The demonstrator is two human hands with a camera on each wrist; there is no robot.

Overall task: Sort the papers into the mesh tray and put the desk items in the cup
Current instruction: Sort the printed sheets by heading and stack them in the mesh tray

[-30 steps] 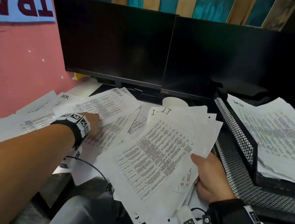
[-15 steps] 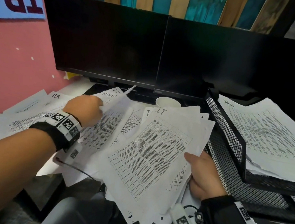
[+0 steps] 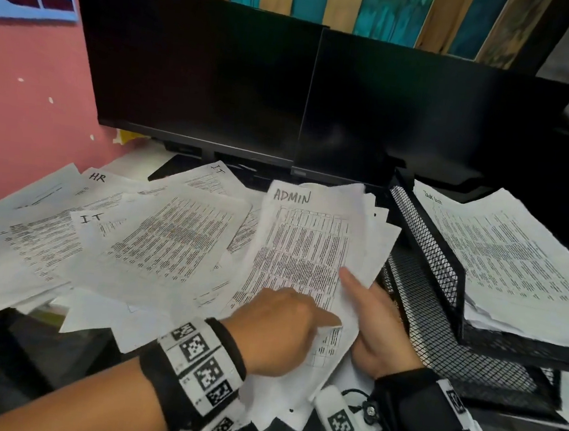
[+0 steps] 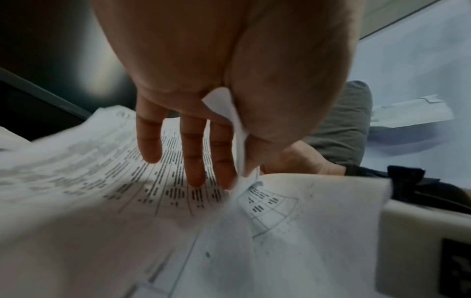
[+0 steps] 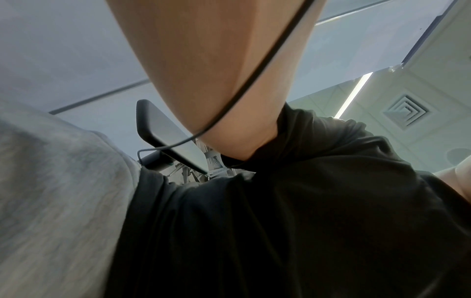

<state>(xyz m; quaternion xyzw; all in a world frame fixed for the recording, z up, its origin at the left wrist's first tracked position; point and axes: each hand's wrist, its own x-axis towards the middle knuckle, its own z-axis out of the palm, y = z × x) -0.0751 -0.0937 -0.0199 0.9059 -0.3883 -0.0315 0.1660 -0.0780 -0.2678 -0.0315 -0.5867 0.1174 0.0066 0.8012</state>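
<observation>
Since a second ago we have brought our left hand (image 3: 278, 331) away from the loose sheets on the left and across to the stack, and the sheet headed ADMIN (image 3: 307, 251) now lies on top where an IT page showed before. Furthest left, loose papers (image 3: 43, 239) marked HR and IT fan over the desk in front of the two dark monitors (image 3: 199, 70). Our left hand pinches the lower edge of the ADMIN sheet between thumb and forefinger; from the left wrist view the other fingers (image 4: 150, 141) hang straight and relaxed over the print. Just right of it our right hand (image 3: 378, 326) grips the stack from beneath, thumb pressed on the top page, fingers curled out of sight below. Further right stands the black mesh tray (image 3: 427, 262), its upper tier already holding a pile of printed sheets (image 3: 513, 262), the lower tier's mesh floor bare just beside our right hand. We cannot see the cup
</observation>
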